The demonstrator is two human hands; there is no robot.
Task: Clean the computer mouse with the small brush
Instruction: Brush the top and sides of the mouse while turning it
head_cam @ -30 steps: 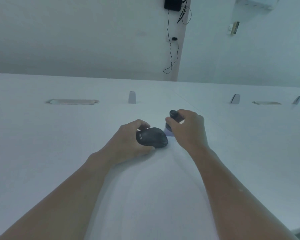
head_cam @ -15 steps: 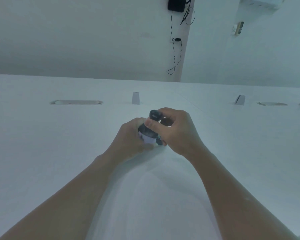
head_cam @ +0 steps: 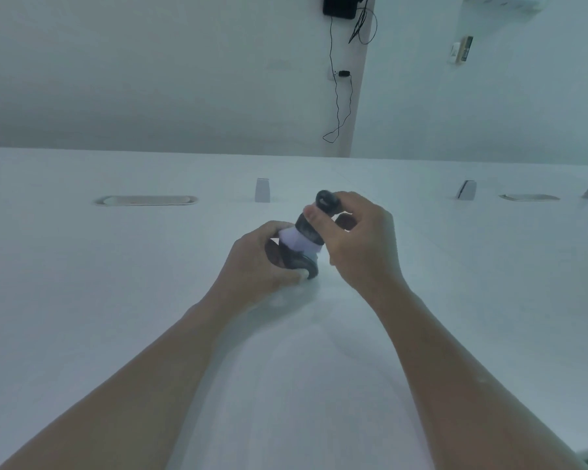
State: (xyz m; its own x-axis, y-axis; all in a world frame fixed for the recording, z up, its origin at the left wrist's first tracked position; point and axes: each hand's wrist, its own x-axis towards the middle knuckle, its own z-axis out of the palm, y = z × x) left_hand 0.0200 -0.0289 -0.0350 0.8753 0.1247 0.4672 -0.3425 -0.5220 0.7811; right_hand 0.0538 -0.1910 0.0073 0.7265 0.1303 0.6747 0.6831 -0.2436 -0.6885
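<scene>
Both hands meet mid-table (head_cam: 82,300): left hand (head_cam: 255,262) is curled around the dark mouse (head_cam: 297,261), propping it on edge against the white surface. Right hand (head_cam: 357,242) pinches the small brush (head_cam: 308,228) by its dark handle, pale bristles tilted down and pressing onto the mouse's upper side.

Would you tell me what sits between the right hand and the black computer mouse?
In the head view, the small brush: right hand grips its dark handle, pale bristles on the mouse.
</scene>
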